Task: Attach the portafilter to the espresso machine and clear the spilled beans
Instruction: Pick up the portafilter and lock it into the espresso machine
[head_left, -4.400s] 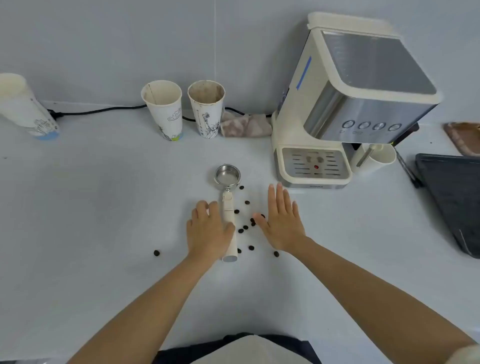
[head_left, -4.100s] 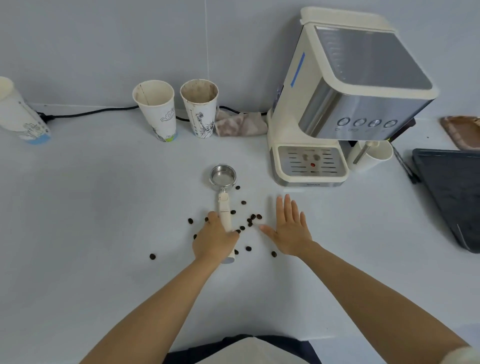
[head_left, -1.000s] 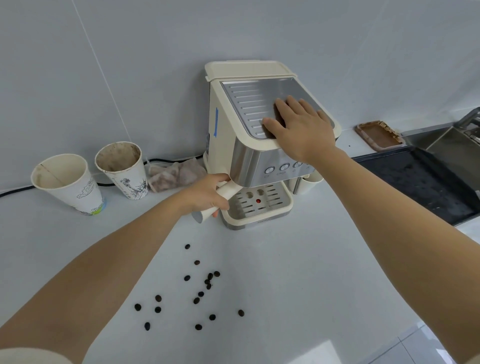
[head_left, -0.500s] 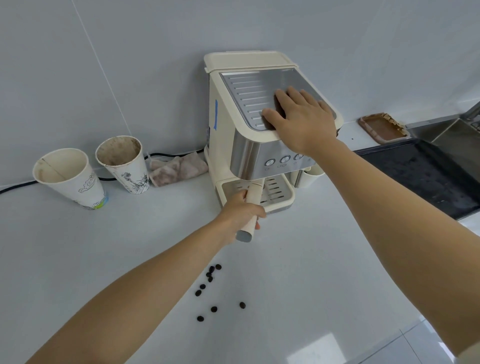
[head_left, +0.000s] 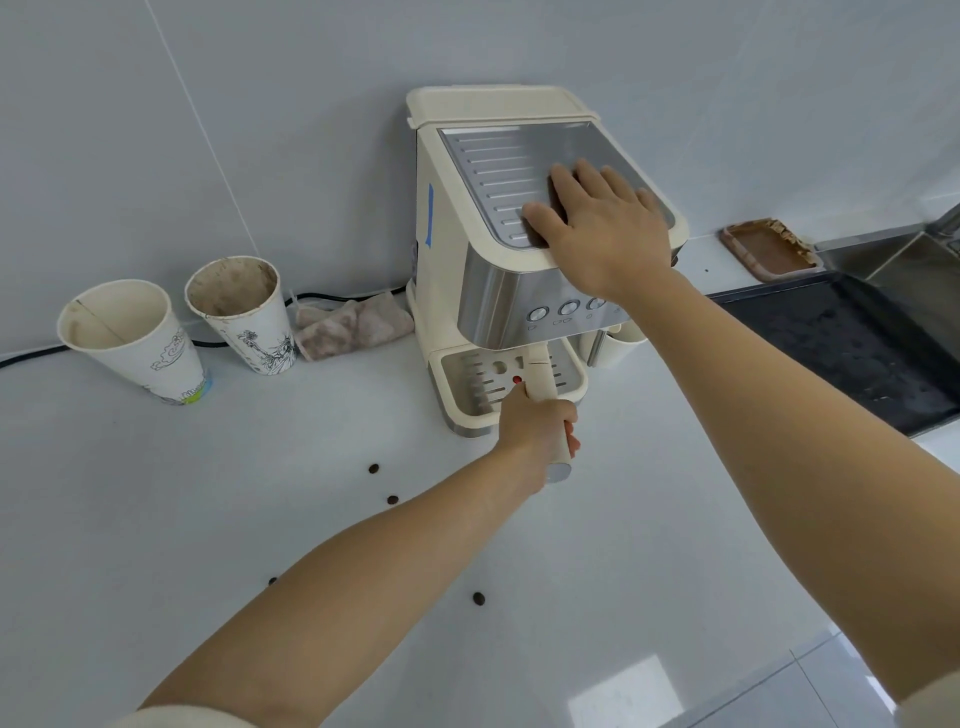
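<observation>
Left hand (head_left: 537, 423) is wrapped tight around the portafilter (head_left: 543, 387) handle, whose far end runs up beyond the knuckles under the espresso machine (head_left: 498, 291). It looks rigid and fairly weighty, so the handle is the right grip. Right hand (head_left: 602, 228) lies flat, fingers spread, on the machine's top. Loose beans (head_left: 478, 598) dot the smooth white counter (head_left: 156, 509) behind the left wrist; they'll likely roll.

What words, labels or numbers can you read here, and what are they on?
No text reads clearly.
Machine: marks under the buttons too small to read.
Blue strip on its side: blank.
Cup and cup: drawings; any lettering too blurred to read.
</observation>
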